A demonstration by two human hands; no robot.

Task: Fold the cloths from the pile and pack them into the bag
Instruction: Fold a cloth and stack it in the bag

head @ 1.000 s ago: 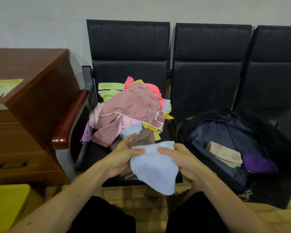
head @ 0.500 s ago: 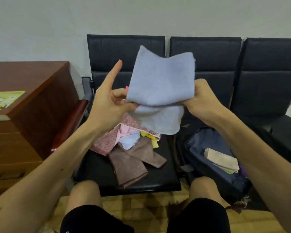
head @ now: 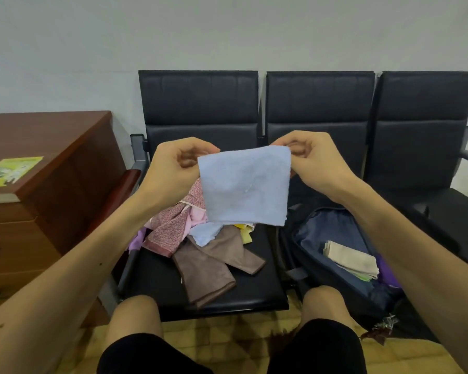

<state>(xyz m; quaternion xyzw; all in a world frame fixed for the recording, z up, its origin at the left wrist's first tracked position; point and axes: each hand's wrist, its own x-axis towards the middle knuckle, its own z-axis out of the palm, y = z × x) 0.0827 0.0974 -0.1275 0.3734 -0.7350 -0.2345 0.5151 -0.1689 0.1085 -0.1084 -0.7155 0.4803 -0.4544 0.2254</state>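
Setting: a pale wall, a row of black chairs (head: 200, 103), a wooden desk (head: 46, 147) on your left, tiled floor under your knees.

Item in hand: blue cloth (head: 245, 186). It hangs in the air in front of you, above the left seat. Its lower edge shows layers, so it looks folded once already.

Left hand (head: 173, 168): fingers curled, pinching the cloth's upper left corner.

Right hand (head: 316, 157): fingers curled, pinching the upper right corner.

Handling, as a judgement: light, soft, limp terry-like fabric. It drapes straight down from two points and has no stiffness of its own. Nothing fragile or slippery about it. Take it by the corners or along the top edge, and keep that edge taut so the layers stay aligned.

Pile (head: 189, 225): mixed cloths on the left seat, with a brown one nearest you and a patterned pink one behind it.

Bag (head: 324, 230): open on the next seat, to your right, with a beige folded cloth (head: 351, 259) inside atop others.
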